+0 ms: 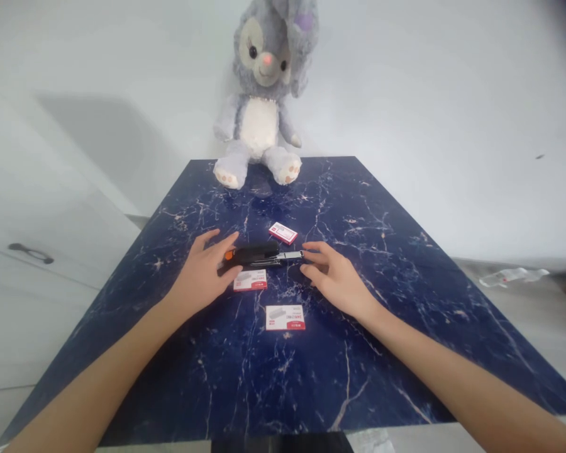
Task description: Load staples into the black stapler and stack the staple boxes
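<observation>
A black stapler (257, 253) with an orange spot at its left end lies sideways on the dark blue marbled table. Its silver metal part (290, 255) sticks out on the right. My left hand (202, 270) is around the stapler's left end, fingers spread, thumb on the near side. At the other end, my right hand (332, 274) has its fingertips at the tip of the metal part, with thumb and fingers apart. Just in front of the stapler lies a small red-and-white box (251, 280), close to my left thumb.
Another red-and-white box (285, 318) lies nearer to me, and a third box (283, 233) sits behind the stapler. A grey plush rabbit (261, 119) sits at the table's far edge against the wall. A cabinet with a dark handle (31, 253) stands left.
</observation>
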{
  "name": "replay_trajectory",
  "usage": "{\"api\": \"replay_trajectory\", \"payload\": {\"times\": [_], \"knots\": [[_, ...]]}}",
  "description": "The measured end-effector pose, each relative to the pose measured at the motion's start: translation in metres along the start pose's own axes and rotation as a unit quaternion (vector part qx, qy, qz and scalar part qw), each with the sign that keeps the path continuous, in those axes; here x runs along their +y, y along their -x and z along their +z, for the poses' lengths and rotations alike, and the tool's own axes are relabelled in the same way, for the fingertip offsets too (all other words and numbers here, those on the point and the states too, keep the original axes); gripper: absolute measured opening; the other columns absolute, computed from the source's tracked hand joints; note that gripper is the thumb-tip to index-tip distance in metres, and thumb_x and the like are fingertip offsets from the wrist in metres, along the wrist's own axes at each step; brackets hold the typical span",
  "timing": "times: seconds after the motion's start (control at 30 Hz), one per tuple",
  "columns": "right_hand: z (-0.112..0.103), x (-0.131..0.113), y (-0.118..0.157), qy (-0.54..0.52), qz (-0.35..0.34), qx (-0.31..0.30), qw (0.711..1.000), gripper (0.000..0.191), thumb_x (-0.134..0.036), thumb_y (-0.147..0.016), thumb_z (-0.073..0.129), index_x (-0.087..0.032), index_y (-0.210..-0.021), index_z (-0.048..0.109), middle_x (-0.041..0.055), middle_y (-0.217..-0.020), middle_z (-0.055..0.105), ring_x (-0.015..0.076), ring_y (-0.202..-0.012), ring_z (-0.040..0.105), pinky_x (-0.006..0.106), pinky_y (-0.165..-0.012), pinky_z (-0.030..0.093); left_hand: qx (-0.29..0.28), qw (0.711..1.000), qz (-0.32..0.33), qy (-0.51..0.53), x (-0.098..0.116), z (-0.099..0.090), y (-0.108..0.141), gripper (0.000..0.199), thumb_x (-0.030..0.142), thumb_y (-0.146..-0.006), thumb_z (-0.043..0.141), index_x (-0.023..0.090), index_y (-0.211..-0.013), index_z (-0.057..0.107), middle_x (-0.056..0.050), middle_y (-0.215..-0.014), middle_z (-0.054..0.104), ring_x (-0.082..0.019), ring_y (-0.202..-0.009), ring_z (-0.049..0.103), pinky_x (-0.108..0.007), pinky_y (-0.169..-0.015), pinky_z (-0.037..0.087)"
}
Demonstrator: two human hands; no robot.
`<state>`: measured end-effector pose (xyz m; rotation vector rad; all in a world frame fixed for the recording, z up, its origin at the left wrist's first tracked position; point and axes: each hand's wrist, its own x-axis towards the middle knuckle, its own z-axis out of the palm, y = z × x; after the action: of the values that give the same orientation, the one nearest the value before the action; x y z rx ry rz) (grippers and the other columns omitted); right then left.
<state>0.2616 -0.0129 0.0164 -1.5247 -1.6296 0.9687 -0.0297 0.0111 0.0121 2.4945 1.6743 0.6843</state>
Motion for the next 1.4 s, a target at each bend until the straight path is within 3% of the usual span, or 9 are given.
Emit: {"api": "replay_trajectory", "payload": {"times": [0.1, 0.2, 0.3, 0.47, 0.63, 0.9, 1.1, 1.27, 1.4], "knots": [[0.006, 0.001, 0.004, -0.031, -0.004, -0.017, 0.999, 0.052, -0.024, -0.084, 0.062, -0.027, -0.135, 0.051, 0.0122, -0.128, 0.065, 0.0213, -0.089, 0.072, 0.036, -0.079, 0.058, -0.033, 0.997, -0.058, 0.047, -0.006, -0.005, -0.003, 0.065, 0.042, -0.083, 0.069, 0.029, -0.143, 0.049, -0.008, -0.132, 0.061, -0.029, -0.129, 0.053, -0.045, -0.108, 0.044], [0.008, 0.000, 0.006, -0.031, -0.014, -0.063, 0.997, 0.061, -0.021, -0.082, 0.062, -0.029, -0.140, 0.047, 0.0119, -0.129, 0.065, 0.0181, -0.072, 0.070, 0.035, -0.071, 0.057, -0.055, 0.994, -0.058, 0.077, -0.005, -0.008, -0.004, 0.062, 0.042, -0.081, 0.071, 0.033, -0.139, 0.052, -0.004, -0.128, 0.064, -0.025, -0.115, 0.063, -0.040, -0.103, 0.048], [0.008, -0.003, 0.009, -0.049, -0.021, -0.085, 0.995, 0.065, -0.018, -0.081, 0.059, -0.029, -0.143, 0.044, 0.0128, -0.134, 0.061, 0.0173, -0.069, 0.068, 0.034, -0.069, 0.056, -0.052, 0.996, -0.038, 0.062, -0.001, -0.009, -0.002, 0.057, 0.040, -0.084, 0.069, 0.033, -0.138, 0.054, -0.003, -0.129, 0.065, -0.025, -0.115, 0.064, -0.040, -0.103, 0.048], [0.010, -0.008, 0.010, -0.075, -0.032, -0.103, 0.991, 0.075, -0.015, -0.079, 0.056, -0.030, -0.150, 0.036, 0.0135, -0.143, 0.053, 0.0241, -0.092, 0.069, 0.032, -0.069, 0.055, -0.049, 0.998, -0.020, 0.042, 0.004, -0.010, 0.002, 0.052, 0.039, -0.085, 0.067, 0.034, -0.136, 0.056, 0.000, -0.128, 0.068, -0.024, -0.111, 0.066, -0.036, -0.101, 0.048], [0.012, -0.008, 0.010, -0.068, -0.041, -0.121, 0.989, 0.081, -0.016, -0.079, 0.055, -0.033, -0.153, 0.030, 0.0141, -0.150, 0.046, 0.0193, -0.076, 0.069, 0.031, -0.065, 0.053, -0.060, 0.998, -0.018, 0.031, 0.006, -0.011, 0.003, 0.048, 0.040, -0.087, 0.066, 0.035, -0.134, 0.057, 0.001, -0.123, 0.070, -0.022, -0.106, 0.067, -0.034, -0.096, 0.050], [0.016, -0.007, 0.009, -0.020, -0.071, -0.115, 0.991, 0.077, -0.015, -0.076, 0.055, -0.028, -0.150, 0.037, 0.0131, -0.142, 0.055, 0.0158, -0.067, 0.067, 0.029, -0.063, 0.053, -0.037, 0.999, 0.003, 0.023, 0.019, -0.003, 0.009, 0.049, 0.039, -0.087, 0.066, 0.030, -0.134, 0.057, -0.003, -0.127, 0.068, -0.025, -0.112, 0.066, -0.040, -0.101, 0.049], [0.016, -0.008, 0.010, -0.003, -0.079, -0.118, 0.990, 0.076, -0.014, -0.075, 0.056, -0.024, -0.149, 0.039, 0.0120, -0.122, 0.069, 0.0187, -0.071, 0.069, 0.028, -0.064, 0.053, -0.026, 0.999, 0.008, 0.025, 0.021, -0.001, 0.010, 0.045, 0.037, -0.088, 0.066, 0.030, -0.132, 0.059, -0.003, -0.123, 0.070, -0.025, -0.110, 0.066, -0.040, -0.100, 0.050], [0.016, -0.008, 0.010, 0.008, -0.095, -0.128, 0.987, 0.078, -0.015, -0.074, 0.057, -0.023, -0.149, 0.038, 0.0166, -0.129, 0.064, 0.0102, -0.047, 0.058, 0.026, -0.055, 0.048, -0.030, 0.999, 0.001, 0.028, 0.020, -0.002, 0.010, 0.047, 0.035, -0.087, 0.067, 0.030, -0.132, 0.057, -0.002, -0.124, 0.069, -0.025, -0.109, 0.067, -0.039, -0.098, 0.050], [0.021, -0.010, 0.009, -0.011, -0.095, -0.124, 0.988, 0.084, -0.016, -0.075, 0.059, -0.025, -0.153, 0.028, 0.0170, -0.137, 0.058, 0.0106, -0.054, 0.062, 0.027, -0.057, 0.051, -0.022, 0.999, -0.021, 0.020, 0.033, 0.003, 0.010, 0.051, 0.039, -0.085, 0.070, 0.027, -0.133, 0.057, -0.005, -0.118, 0.072, -0.026, -0.104, 0.069, -0.039, -0.094, 0.052]]}}
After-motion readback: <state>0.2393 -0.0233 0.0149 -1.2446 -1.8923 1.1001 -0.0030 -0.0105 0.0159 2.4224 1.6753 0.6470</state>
